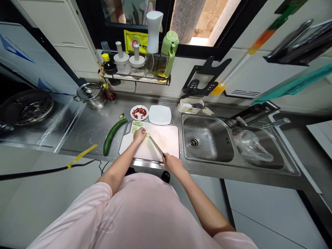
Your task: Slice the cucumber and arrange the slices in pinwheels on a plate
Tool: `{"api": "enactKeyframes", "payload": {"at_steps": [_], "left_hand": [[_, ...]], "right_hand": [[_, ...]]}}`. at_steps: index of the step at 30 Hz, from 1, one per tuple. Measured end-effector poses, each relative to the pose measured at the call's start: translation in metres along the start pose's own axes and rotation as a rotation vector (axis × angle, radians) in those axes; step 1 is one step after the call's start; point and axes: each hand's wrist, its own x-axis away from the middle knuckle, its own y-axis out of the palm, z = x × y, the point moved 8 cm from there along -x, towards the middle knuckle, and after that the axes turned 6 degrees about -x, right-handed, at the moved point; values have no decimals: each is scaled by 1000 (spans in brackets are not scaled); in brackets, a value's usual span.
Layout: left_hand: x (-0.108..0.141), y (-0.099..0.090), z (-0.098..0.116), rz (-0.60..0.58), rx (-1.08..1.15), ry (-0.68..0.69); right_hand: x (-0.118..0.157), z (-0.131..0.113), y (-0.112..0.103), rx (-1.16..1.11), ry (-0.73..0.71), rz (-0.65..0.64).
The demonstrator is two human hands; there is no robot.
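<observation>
A white cutting board (168,138) lies on the steel counter. My right hand (172,163) is closed round the handle of a knife (156,145), whose blade slants up and left over the board. At its tip lies a pale cucumber slice (148,135). My left hand (139,135) rests on the board just left of that slice, fingers drawn together; what they hold, if anything, is too small to tell. Several cucumber slices (137,123) sit along the board's upper left. A long green cucumber (112,136) lies on the counter to the left.
Behind the board are a plate of chopped red pieces (139,112) and a white plate (159,114). A steel pot (91,95) stands at the back left, under a condiment shelf (137,79). The sink (207,138) is to the right, with a plastic bag (252,145) in its second basin.
</observation>
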Motion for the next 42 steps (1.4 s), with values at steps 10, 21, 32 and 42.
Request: {"api": "enactKeyframes", "payload": {"at_steps": [10, 21, 32, 42], "left_hand": [[0, -1, 1, 4, -8, 5], [-1, -1, 2, -17, -10, -6], [-3, 2, 1, -9, -14, 12], [-1, 1, 1, 7, -16, 21]], "right_hand": [[-12, -8, -2, -8, -8, 17], [-20, -8, 1, -39, 15, 30], [-21, -7, 4, -52, 13, 56], [-20, -4, 6, -54, 19, 54]]}}
